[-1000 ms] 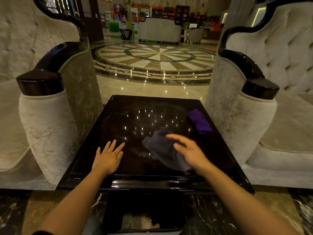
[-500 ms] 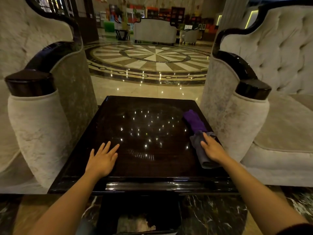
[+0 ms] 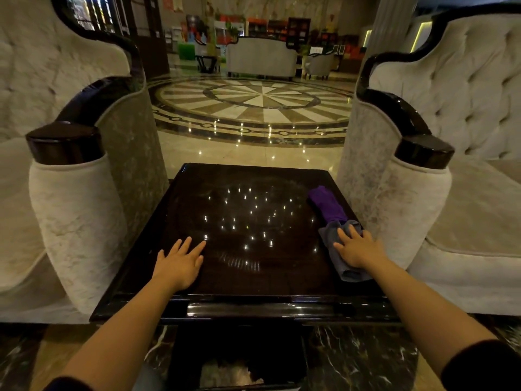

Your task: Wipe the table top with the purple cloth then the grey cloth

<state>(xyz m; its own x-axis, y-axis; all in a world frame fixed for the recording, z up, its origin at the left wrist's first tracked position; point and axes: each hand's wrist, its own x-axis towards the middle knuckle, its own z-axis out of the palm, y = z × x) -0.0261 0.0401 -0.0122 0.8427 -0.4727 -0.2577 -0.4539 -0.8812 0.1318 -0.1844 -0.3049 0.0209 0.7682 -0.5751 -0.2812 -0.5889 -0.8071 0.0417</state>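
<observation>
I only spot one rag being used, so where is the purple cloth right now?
The folded purple cloth lies along the right edge of the glossy dark table, just beyond the grey cloth under the right hand.

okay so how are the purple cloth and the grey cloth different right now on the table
The purple cloth lies untouched; the grey cloth sits under the flat right hand. The purple cloth is farther from the person, the grey cloth nearer the front edge. The purple cloth shows whole, while the hand hides part of the grey cloth. Both are bunched along the right side of the dark table, their ends meeting. The left hand rests flat on bare tabletop.
</observation>
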